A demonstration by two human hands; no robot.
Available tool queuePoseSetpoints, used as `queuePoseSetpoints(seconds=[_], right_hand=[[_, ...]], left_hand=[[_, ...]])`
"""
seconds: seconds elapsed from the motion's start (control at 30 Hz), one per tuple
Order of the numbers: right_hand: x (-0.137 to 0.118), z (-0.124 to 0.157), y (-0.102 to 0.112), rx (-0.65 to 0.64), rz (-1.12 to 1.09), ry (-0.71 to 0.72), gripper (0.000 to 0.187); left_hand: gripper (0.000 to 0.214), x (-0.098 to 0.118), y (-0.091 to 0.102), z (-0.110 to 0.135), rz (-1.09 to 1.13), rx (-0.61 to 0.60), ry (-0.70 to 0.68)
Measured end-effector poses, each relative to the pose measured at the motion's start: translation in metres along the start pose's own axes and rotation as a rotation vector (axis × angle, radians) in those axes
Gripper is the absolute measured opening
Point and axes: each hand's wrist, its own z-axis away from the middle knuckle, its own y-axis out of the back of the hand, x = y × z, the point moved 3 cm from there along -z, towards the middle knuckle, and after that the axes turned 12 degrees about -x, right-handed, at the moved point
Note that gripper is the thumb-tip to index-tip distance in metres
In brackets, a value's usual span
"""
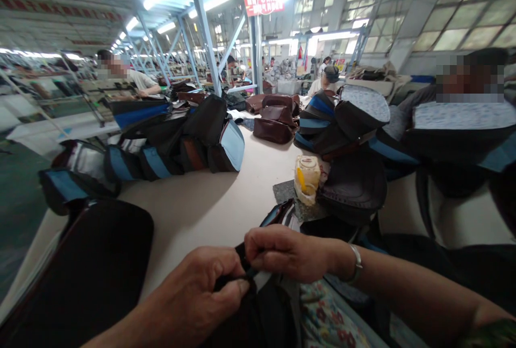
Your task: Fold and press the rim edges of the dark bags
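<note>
My left hand (201, 294) and my right hand (288, 251) meet at the near edge of a long beige table (209, 203). Both are closed in a pinch on a black strap or edge of a dark bag (262, 305) that lies in my lap against the table. My right wrist wears a silver bracelet (357, 264). The bag's lower part is hidden under my hands and a flowered garment.
A black bag panel (84, 272) lies at the near left. Piles of black, blue and brown bags (177, 138) cover the table's middle and right side (355, 122). A small plastic bottle (307, 176) stands on a grey mat. Other people sit at the far left and right.
</note>
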Motion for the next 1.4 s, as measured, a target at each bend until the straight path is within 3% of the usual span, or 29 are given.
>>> queuePoseSetpoints(seconds=[0.1, 0.23, 0.33, 0.53, 0.67, 0.77, 0.9, 1.0, 1.07, 1.17, 1.27, 1.4], right_hand=[[0.0, -0.002, 0.003, -0.057, -0.133, -0.067, 0.022], [0.003, -0.004, -0.001, 0.053, 0.001, 0.089, 0.029], [0.007, -0.003, -0.006, 0.131, 0.115, 0.167, 0.021], [-0.011, 0.006, -0.017, 0.163, 0.563, 0.217, 0.008], [-0.03, 0.012, -0.026, 0.07, 0.943, 0.299, 0.018], [-0.034, 0.015, -0.03, 0.061, 1.035, 0.302, 0.023], [-0.032, 0.02, -0.035, 0.064, 0.959, 0.296, 0.02], [-0.033, 0.025, -0.03, 0.177, 0.687, 0.309, 0.018], [-0.033, 0.025, -0.022, 0.239, 0.485, 0.232, 0.019], [-0.031, 0.019, -0.013, 0.101, 0.41, 0.099, 0.018], [-0.024, 0.013, -0.011, -0.065, 0.366, 0.084, 0.014], [-0.012, 0.015, -0.014, -0.019, 0.256, 0.129, 0.021]], left_hand=[[0.024, -0.004, 0.0, 0.001, -0.005, 0.018, -0.009], [0.024, -0.008, -0.001, -0.001, -0.029, 0.066, -0.021], [0.025, -0.007, -0.002, -0.004, -0.126, 0.117, -0.064], [0.027, -0.004, -0.002, 0.0, -0.109, 0.092, -0.074], [0.037, -0.009, 0.005, 0.005, 0.053, -0.02, -0.045], [0.044, -0.013, 0.008, 0.005, 0.1, -0.076, -0.055], [0.036, -0.012, 0.002, 0.004, 0.048, -0.16, -0.044], [0.023, -0.006, -0.004, 0.006, -0.059, -0.081, -0.095], [0.02, -0.003, -0.009, 0.006, -0.14, -0.011, -0.155], [0.023, -0.001, -0.016, 0.005, -0.258, 0.081, -0.23], [0.026, 0.0, -0.018, 0.005, -0.275, 0.115, -0.209], [0.035, 0.003, -0.006, 0.012, -0.15, 0.045, -0.124]])
